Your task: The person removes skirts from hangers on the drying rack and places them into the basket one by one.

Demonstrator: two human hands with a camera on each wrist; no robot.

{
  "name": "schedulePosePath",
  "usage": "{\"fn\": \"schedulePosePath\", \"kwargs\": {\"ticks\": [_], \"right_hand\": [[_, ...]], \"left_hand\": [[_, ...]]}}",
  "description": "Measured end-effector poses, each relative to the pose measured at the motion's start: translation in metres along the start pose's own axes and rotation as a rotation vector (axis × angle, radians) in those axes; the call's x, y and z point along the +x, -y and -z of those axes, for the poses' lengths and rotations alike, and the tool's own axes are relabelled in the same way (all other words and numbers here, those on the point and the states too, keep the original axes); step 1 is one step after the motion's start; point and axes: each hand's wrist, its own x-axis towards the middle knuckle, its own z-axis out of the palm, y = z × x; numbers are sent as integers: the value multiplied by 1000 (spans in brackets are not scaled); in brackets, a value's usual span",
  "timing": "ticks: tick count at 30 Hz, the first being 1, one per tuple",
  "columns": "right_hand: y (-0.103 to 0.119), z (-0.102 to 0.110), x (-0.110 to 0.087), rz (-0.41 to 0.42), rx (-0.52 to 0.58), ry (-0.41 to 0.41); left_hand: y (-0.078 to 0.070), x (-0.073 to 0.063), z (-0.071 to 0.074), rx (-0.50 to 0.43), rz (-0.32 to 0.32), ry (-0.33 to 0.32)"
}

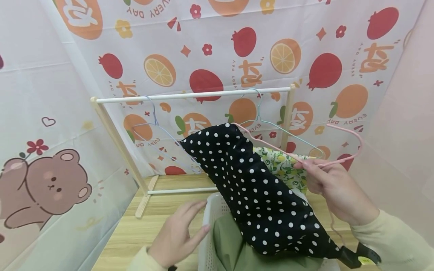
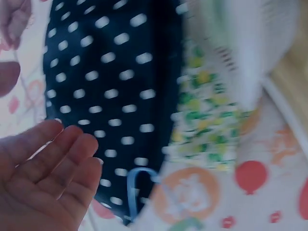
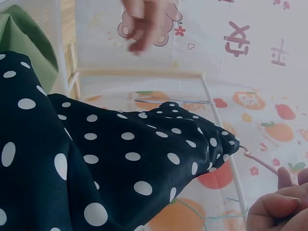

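Observation:
My right hand (image 1: 333,184) pinches a pink clothes hanger (image 1: 360,145) near the base of its hook. From the hanger's arm hangs a black cloth garment (image 1: 261,195) with white dots, slanting down over the basket; part of the hanger is hidden inside it. In the right wrist view, the hanger's pink wire comes out at the garment's narrow end. My left hand (image 1: 181,233) is held left of the garment, thumb apart from the extended fingers. The left wrist view has these fingers (image 2: 79,144) right beside the dotted cloth, holding nothing.
A rack with a white rail (image 1: 203,94) stands on the wooden table (image 1: 118,241). On it hang a blue-purple hanger (image 1: 155,113) and a light-blue hanger (image 1: 259,113); lemon-print cloth (image 1: 285,165) shows below the latter. Under the garment, a white basket (image 1: 207,226) holds green cloth (image 1: 227,241).

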Motion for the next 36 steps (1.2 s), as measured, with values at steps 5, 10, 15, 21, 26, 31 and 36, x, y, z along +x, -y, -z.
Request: {"fn": "schedulePosePath", "kwargs": {"ticks": [5, 10, 15, 21, 26, 31, 36], "right_hand": [[1, -4, -3, -12, -97, -2], [-2, -8, -5, 48, -174, -15], [-5, -10, -7, 117, -132, 22], [-8, -10, -9, 142, -120, 90], [-9, -10, -10, 156, -61, 135], [-9, -10, -9, 144, -6, 132], [-10, -8, -8, 136, 42, 129]], "left_hand": [[3, 51, 8, -71, -29, -95], [9, 84, 8, -75, 12, -166], [13, 107, 8, -70, 35, -258], [16, 130, 17, -48, 106, -248], [14, 135, 19, -41, 125, -195], [9, 132, 14, -113, 105, -182], [4, 125, 8, -156, 93, -177]]}}
